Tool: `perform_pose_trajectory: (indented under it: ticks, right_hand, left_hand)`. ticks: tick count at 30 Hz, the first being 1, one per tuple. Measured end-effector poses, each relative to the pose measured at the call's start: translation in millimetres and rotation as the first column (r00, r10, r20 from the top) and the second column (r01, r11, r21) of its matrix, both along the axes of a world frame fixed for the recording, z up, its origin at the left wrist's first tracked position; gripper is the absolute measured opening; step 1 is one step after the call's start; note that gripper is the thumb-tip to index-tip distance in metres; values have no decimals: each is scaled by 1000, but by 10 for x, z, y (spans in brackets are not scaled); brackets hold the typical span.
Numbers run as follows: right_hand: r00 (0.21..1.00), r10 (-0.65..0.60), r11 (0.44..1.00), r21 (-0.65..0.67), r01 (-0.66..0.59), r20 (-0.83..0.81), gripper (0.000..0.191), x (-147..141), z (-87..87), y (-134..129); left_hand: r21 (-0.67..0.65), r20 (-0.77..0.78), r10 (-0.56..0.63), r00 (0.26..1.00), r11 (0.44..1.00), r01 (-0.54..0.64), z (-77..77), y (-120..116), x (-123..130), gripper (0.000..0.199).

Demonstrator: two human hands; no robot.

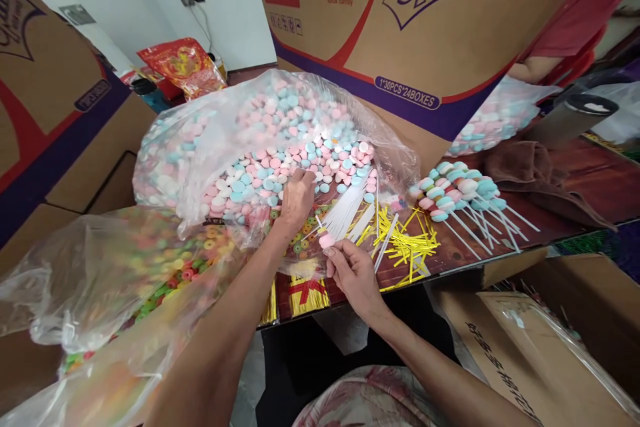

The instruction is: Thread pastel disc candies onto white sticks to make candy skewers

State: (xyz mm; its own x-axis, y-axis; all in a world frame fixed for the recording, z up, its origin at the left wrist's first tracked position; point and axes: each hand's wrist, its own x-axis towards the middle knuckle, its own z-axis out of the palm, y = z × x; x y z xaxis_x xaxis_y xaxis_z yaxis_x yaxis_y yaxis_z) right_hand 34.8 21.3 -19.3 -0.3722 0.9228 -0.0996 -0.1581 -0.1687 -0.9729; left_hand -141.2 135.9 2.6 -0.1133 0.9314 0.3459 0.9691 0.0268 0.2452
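My left hand (299,199) reaches into an open clear bag (210,127) full of pink, blue and white marshmallows (275,163). Its fingers are pinched together among them; what they hold, if anything, is hidden. Nearer to me, my right hand (353,271) pinches a thin white stick (319,221) with a pink marshmallow (327,240) on it, close to the thumb and forefinger. Just beyond this hand a fan of loose white sticks (345,209) lies on the table. Beside them is a pile of yellow twist ties (407,240).
Finished-looking marshmallow skewers (463,187) lie stacked at right. A bag of coloured ring candies (185,267) spreads at left. Large cartons (360,33) stand behind and at left. Packed gold ties (309,293) sit at the table's front edge. Another person's sleeve (583,20) shows at upper right.
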Motion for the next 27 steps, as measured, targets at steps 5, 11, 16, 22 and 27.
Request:
perform_pose_trajectory:
  ticks: [5,11,16,22,27]
  right_hand:
    - [1000,24,1000,18,-24,18,33,4,-18,9]
    - [1000,22,1000,13,-22,1,30,3,-16,2]
    - [1000,8,1000,19,-8,-10,30,3,-12,2]
    - [1000,5,999,44,-6,27,33,18,38,8]
    - [995,9,991,133,-22,95,33,25,64,27]
  left_hand:
    - [17,-81,-132,988,991,133,-162,-74,6,23]
    - [-50,-72,-160,984,986,157,-124,-135,-46,32]
    - [-43,124,-131,984,990,138,-4,-70,-19,33]
    - [-15,894,48,445,997,-76,108,-419,1,35]
    - [-20,1000,20,-18,1000,-2,132,-869,78,41]
